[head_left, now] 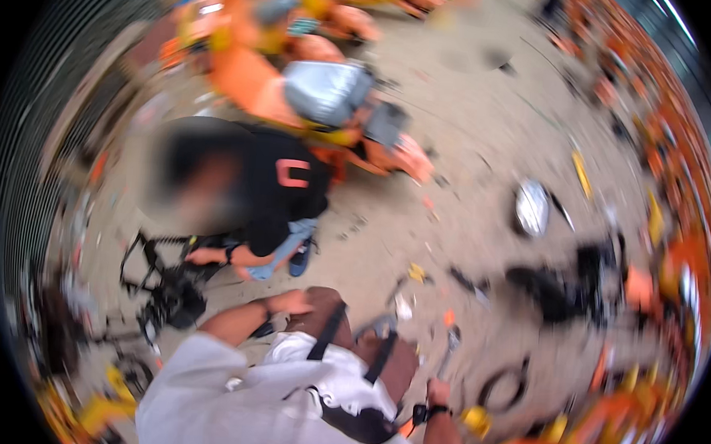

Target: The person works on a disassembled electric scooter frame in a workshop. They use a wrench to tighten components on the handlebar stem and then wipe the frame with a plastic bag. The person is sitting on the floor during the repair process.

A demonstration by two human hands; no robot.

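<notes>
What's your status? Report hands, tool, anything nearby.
Right hand around long grey metal tool. Left hand at brown-trousered left knee. Co-worker in black shirt front-left, beside black metal frame.

on my feed, blurred orange machines (pixel 242 79) fill the top, one with a silver-grey panel (pixel 326 90). a co-worker (pixel 281 182) in a black shirt stoops just below them. to the right, on the pale floor (pixel 465 131), i make out a shiny silver oval thing (pixel 531 208) (too smeared for me to name) near a yellow bar (pixel 581 174). a ribbed wall (pixel 35 117) curves down my left.
</notes>
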